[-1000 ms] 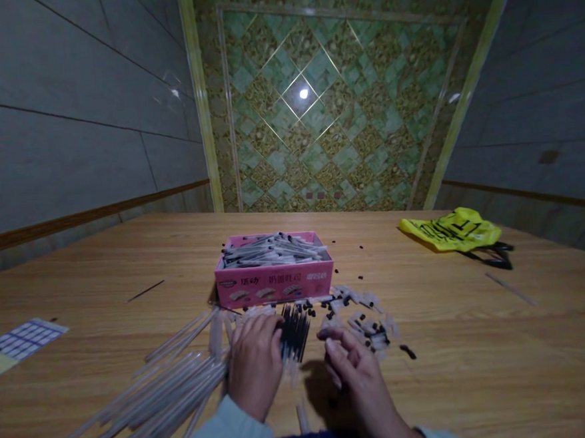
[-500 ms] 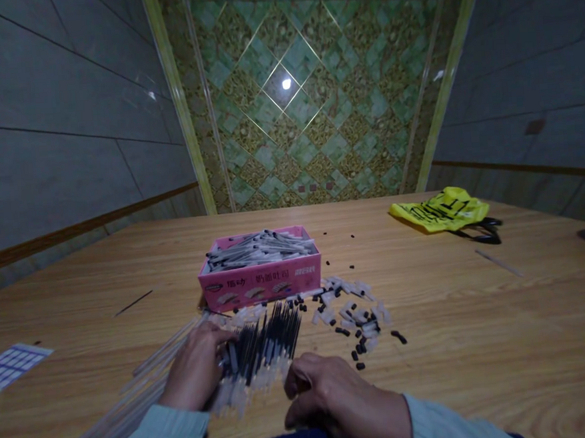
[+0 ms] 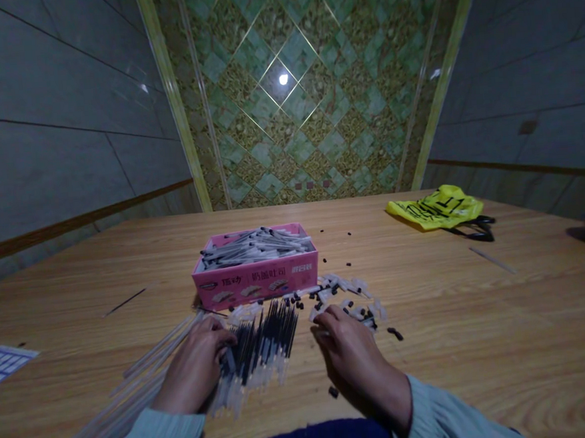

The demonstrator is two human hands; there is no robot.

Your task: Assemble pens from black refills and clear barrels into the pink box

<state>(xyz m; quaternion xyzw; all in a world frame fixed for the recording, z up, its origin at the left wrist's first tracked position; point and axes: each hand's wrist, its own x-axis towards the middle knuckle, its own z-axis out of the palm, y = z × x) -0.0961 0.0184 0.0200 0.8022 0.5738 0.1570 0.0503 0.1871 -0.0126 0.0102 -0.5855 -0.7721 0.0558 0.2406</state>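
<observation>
On our desk (image 3: 491, 338) the box (image 3: 257, 281) stands near the middle, with slim sticks (image 3: 259, 243) lying in it. Directly before it, on our side, we have a row of thin rods (image 3: 264, 341). Our left hand (image 3: 197, 366) is at the row's left end, with long tubes (image 3: 129, 400) reaching out leftward beneath and beside it. Our right hand (image 3: 349, 345) is at the near edge of scattered small pieces (image 3: 347, 287), right of the row. Farther back to the right lies a bag (image 3: 435, 210); at far left, a card (image 3: 5, 366).
</observation>
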